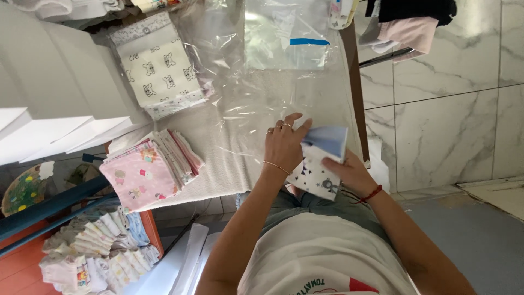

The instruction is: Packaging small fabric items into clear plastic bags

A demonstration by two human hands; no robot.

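Note:
My left hand, with rings and a thin bracelet, presses on a folded baby cloth, white with dark stars and a light blue inner layer. My right hand, a red cord at the wrist, grips the same cloth from its lower right edge. The cloth lies at the near edge of a table covered by a pale towel. A clear plastic bag spreads flat on the table just beyond my hands.
A stack of folded pink patterned cloths sits at the table's left edge. A white cloth pile with bear prints lies farther back. More folded baby clothes fill an orange crate below left. Marble wall tiles stand on the right.

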